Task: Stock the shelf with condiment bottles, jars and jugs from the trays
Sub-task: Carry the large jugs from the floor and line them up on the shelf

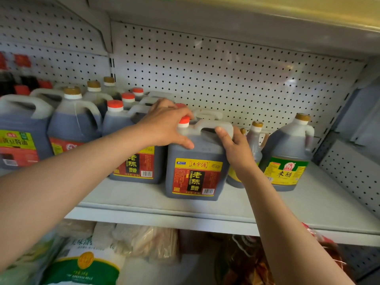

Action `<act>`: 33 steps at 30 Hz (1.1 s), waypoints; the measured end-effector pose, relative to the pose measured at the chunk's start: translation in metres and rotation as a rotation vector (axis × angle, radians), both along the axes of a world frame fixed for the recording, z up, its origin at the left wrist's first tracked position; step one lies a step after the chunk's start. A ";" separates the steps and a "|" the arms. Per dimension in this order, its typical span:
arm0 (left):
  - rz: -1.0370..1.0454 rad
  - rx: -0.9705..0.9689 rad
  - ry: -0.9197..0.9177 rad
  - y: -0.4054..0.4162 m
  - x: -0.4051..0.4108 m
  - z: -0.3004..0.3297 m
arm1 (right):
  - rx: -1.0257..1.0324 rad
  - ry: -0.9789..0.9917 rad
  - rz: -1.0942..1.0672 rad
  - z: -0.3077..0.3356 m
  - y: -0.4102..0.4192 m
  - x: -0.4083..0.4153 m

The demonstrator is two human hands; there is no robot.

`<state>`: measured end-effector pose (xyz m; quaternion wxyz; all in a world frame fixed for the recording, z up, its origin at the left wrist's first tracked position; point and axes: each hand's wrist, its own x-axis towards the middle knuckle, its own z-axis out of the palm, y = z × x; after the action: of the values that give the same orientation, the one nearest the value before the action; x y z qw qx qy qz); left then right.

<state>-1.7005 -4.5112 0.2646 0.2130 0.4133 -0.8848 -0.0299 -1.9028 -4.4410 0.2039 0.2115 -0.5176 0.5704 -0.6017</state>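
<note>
Vinegar jug (195,161) stands near shelf (308,204) front edge. Right hand (234,148) grips its handle; left hand (164,125) cups cap shoulder. Risk: pushing back knocks green-label jug (287,155) alongside.

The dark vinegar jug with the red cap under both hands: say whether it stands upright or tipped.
Upright. The dark vinegar jug with the red cap sits flat on the white shelf, cap topmost.
</note>
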 end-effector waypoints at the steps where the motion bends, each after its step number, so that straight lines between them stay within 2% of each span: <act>1: 0.002 -0.012 -0.051 0.004 0.000 0.000 | -0.007 -0.014 0.009 0.000 0.001 0.001; 4: 0.005 -0.052 -0.164 0.011 0.001 0.001 | 0.028 0.042 0.065 0.002 0.009 0.000; 8: 0.008 -0.101 -0.257 0.013 0.002 0.001 | 0.194 0.184 0.318 0.004 0.020 -0.021; 10: 0.016 -0.112 -0.277 0.014 0.001 0.000 | 0.252 0.313 0.290 0.007 0.019 -0.027; 14: 0.003 -0.115 -0.263 0.008 -0.001 0.001 | 0.226 0.407 0.145 0.005 0.011 -0.026; 22: 0.008 -0.063 -0.252 -0.016 0.000 0.000 | 0.190 0.444 0.073 0.001 -0.002 -0.022; 33: 0.074 -0.075 -0.321 -0.016 -0.006 0.009 | 0.278 0.467 0.035 0.010 -0.015 -0.014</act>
<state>-1.7068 -4.5272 0.2733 0.0851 0.4370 -0.8921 0.0773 -1.9168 -4.4556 0.2138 0.1535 -0.6179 0.6719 -0.3784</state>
